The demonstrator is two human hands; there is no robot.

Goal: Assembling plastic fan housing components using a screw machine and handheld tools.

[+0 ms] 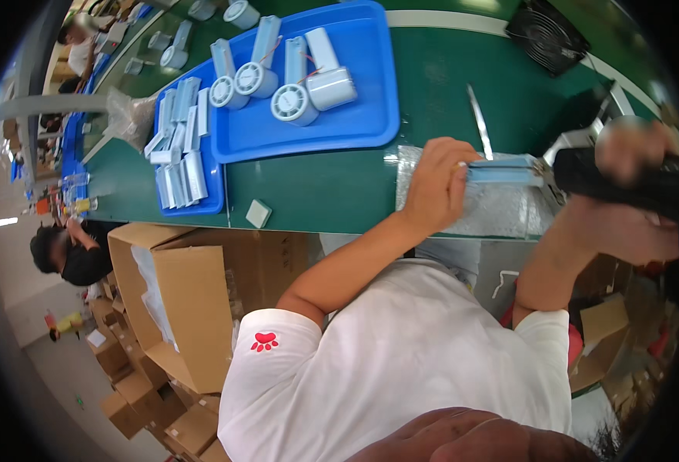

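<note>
Green bench (301,189), boxes (193,308) stacked left. Big tray (374,127) holds round-headed units (256,80); small tray (215,185) holds loose pale parts. Clear mat (501,215) under the work. Right hand (628,231) looks closed round black tool (586,175); fingertips blurred, grip tightness can't tell. Left hand (436,181) pinches pale-blue piece (501,171), fingers shut on its left end, far end by the black tool. Risks: one-end pinch could let the piece twist if the tool pushes; slick mat could let it slide; silver tool (479,119) just beyond could get knocked.
</note>
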